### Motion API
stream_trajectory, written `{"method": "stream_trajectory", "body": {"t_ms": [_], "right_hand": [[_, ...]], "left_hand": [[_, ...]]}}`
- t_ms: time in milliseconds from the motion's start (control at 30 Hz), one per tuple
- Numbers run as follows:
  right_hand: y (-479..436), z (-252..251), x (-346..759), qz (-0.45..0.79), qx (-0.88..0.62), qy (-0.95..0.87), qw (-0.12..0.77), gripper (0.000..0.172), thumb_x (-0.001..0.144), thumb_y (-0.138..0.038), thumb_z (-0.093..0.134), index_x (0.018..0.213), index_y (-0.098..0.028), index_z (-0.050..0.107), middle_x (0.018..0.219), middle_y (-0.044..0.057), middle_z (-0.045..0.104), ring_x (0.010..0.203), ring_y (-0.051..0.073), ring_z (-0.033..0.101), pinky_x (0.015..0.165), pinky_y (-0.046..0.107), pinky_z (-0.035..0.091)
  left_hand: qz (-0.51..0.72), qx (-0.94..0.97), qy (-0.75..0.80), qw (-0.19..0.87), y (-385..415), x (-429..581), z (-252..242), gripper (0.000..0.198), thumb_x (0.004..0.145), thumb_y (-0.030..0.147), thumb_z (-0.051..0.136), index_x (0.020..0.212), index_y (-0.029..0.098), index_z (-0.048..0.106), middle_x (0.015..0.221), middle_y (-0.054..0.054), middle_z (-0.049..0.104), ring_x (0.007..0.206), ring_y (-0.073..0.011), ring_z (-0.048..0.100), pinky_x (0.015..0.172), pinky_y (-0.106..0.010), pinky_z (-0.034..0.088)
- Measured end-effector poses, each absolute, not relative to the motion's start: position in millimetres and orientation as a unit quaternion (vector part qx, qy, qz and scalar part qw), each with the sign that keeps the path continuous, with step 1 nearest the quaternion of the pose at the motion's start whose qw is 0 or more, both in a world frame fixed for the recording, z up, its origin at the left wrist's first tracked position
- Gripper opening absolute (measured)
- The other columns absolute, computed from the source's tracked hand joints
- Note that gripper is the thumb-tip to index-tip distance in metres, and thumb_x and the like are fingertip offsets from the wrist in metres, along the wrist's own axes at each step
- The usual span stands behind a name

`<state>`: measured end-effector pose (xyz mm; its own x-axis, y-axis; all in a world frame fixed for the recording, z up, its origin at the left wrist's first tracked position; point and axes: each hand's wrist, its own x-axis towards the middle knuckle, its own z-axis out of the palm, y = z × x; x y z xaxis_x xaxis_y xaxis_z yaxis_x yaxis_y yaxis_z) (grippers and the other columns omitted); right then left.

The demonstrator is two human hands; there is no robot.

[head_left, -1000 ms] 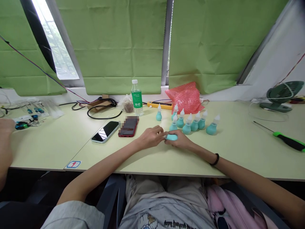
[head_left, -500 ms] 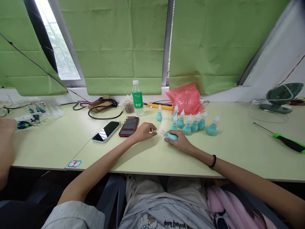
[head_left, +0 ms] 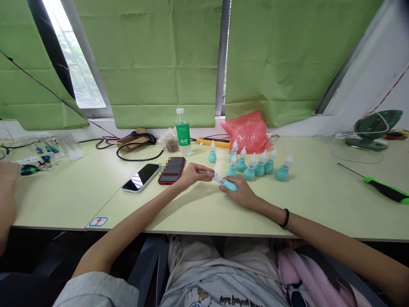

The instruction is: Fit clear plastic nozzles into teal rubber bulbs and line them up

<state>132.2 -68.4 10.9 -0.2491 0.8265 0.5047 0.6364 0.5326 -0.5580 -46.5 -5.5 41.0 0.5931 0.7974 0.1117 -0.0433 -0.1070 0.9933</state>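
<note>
My right hand [head_left: 242,192] is wrapped round the turquoise bulb of a nasal aspirator [head_left: 230,185], its clear neck pointing left. At the end of that neck, my left hand [head_left: 196,175] pinches a small clear nozzle tip [head_left: 210,173], which meets the neck; whether it is seated cannot be seen. Several more turquoise nasal aspirators with clear pointed tips stand upright behind my right hand, among them a front one [head_left: 249,170] and one farther right [head_left: 283,171]. Another aspirator [head_left: 212,154] stands apart, behind the gap between my hands.
Two phones, one pale [head_left: 140,179] and one red-cased [head_left: 171,170], lie left of my left hand. A water bottle [head_left: 183,134], pink bubble wrap [head_left: 247,133] and cables stand behind. A screwdriver [head_left: 381,187] and fan [head_left: 373,130] are right. Another person's arm [head_left: 8,200] shows far left.
My left hand has moved slightly right, bringing the small nozzle tip from a gap away up against the aspirator's neck. My right hand has stayed nearly in place.
</note>
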Motion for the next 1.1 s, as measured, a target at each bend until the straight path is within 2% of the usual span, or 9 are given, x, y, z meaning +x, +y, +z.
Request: {"method": "stream_trajectory", "body": {"t_ms": [167, 300, 533, 667, 800, 967, 1100], "right_hand": [[-68, 10, 132, 0.028, -0.481, -0.788, 0.383, 0.020, 0.074, -0.030, 0.044, 0.081, -0.016, 0.055, 0.070, 0.003, 0.059, 0.062, 0.014, 0.051, 0.059, 0.025, 0.036], [-68, 9, 133, -0.011, -0.477, -0.800, 0.364, 0.020, 0.074, -0.030, 0.044, 0.082, -0.015, 0.055, 0.071, 0.005, 0.060, 0.065, 0.016, 0.053, 0.059, 0.026, 0.037], [-69, 16, 131, 0.058, -0.458, -0.814, 0.353, 0.015, 0.074, -0.028, 0.045, 0.073, -0.015, 0.053, 0.061, 0.001, 0.055, 0.054, 0.011, 0.047, 0.052, 0.022, 0.033], [-68, 19, 136, 0.080, -0.447, -0.828, 0.328, 0.017, 0.072, -0.030, 0.047, 0.067, -0.015, 0.052, 0.054, -0.002, 0.048, 0.050, 0.009, 0.041, 0.049, 0.021, 0.029], [-67, 19, 140, 0.126, -0.436, -0.835, 0.312, 0.018, 0.073, -0.031, 0.047, 0.069, -0.014, 0.052, 0.056, -0.002, 0.048, 0.052, 0.009, 0.041, 0.050, 0.021, 0.030], [-65, 20, 138, 0.159, -0.430, -0.812, 0.360, 0.021, 0.072, -0.035, 0.047, 0.074, -0.015, 0.053, 0.061, -0.001, 0.050, 0.055, 0.010, 0.043, 0.052, 0.022, 0.033], [-63, 22, 134, 0.175, -0.421, -0.779, 0.430, 0.023, 0.070, -0.036, 0.051, 0.083, -0.017, 0.052, 0.073, 0.001, 0.054, 0.065, 0.012, 0.048, 0.060, 0.024, 0.039]], "left_hand": [[0.394, 0.650, 0.304, 0.574, -12, -42, 39, 0.043, 0.049, 0.032, 0.069, 0.081, 0.005, 0.062, 0.074, -0.011, 0.065, 0.066, -0.0172, 0.060, 0.072, -0.035, 0.049], [0.400, 0.627, 0.306, 0.595, -13, -40, 34, 0.042, 0.048, 0.032, 0.070, 0.079, 0.004, 0.062, 0.072, -0.010, 0.065, 0.064, -0.0170, 0.060, 0.073, -0.036, 0.049], [0.370, 0.615, 0.288, 0.634, -9, -44, 32, 0.040, 0.047, 0.028, 0.071, 0.077, 0.004, 0.062, 0.073, -0.010, 0.065, 0.068, -0.0174, 0.061, 0.075, -0.036, 0.048], [0.338, 0.646, 0.284, 0.623, -9, -47, 33, 0.039, 0.047, 0.028, 0.071, 0.077, 0.005, 0.063, 0.070, -0.010, 0.065, 0.063, -0.0167, 0.061, 0.073, -0.035, 0.049], [0.335, 0.674, 0.285, 0.593, -11, -47, 35, 0.035, 0.048, 0.029, 0.070, 0.073, 0.005, 0.063, 0.067, -0.009, 0.065, 0.060, -0.0158, 0.060, 0.069, -0.033, 0.050], [0.374, 0.712, 0.293, 0.518, -19, -41, 41, 0.039, 0.051, 0.033, 0.068, 0.078, 0.005, 0.063, 0.069, -0.009, 0.064, 0.062, -0.0160, 0.059, 0.065, -0.030, 0.049], [0.391, 0.761, 0.270, 0.442, -27, -39, 62, 0.041, 0.054, 0.035, 0.065, 0.085, 0.008, 0.062, 0.071, -0.007, 0.064, 0.061, -0.0137, 0.057, 0.058, -0.024, 0.047]]}}
